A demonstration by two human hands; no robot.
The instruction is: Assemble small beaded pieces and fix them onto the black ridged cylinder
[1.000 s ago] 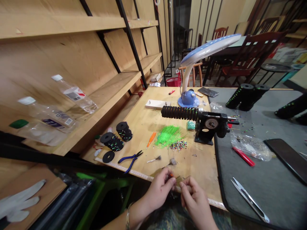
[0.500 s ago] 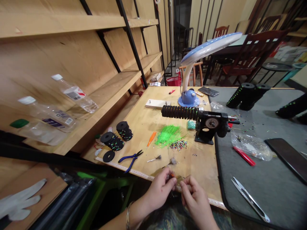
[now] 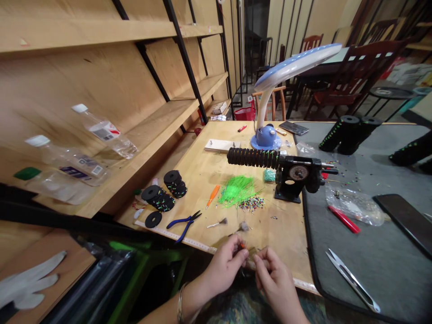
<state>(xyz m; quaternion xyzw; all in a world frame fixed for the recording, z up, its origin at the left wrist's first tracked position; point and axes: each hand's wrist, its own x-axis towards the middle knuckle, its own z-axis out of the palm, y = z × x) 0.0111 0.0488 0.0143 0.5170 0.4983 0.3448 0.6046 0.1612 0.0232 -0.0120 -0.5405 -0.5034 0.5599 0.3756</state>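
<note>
My left hand (image 3: 224, 265) is at the table's front edge, fingers pinched around something small; a bit of orange shows at the fingertips. Close beside it, my right hand (image 3: 275, 276) is also pinched, thumb against forefinger. What lies between the fingertips is too small and blurred to name. Just beyond the hands are a small grey-tipped tuft (image 3: 243, 226) and a white-handled one (image 3: 218, 222). Farther back lie a heap of thin bright green strands (image 3: 238, 189), a scatter of multicoloured beads (image 3: 252, 204) and an orange-handled pointed tool (image 3: 213, 196).
Blue-handled pliers (image 3: 184, 223) and stacked black foam discs (image 3: 158, 198) lie left. A black cranked device (image 3: 297, 175) carries a row of discs (image 3: 253, 157), below a blue lamp (image 3: 265, 137). Silver thread snips (image 3: 353, 281) and a red stick (image 3: 344, 219) rest on the grey mat (image 3: 313, 238).
Both hands stay almost in place at the table's front edge, with fingertips still pinched. Nothing on the table has visibly moved.
</note>
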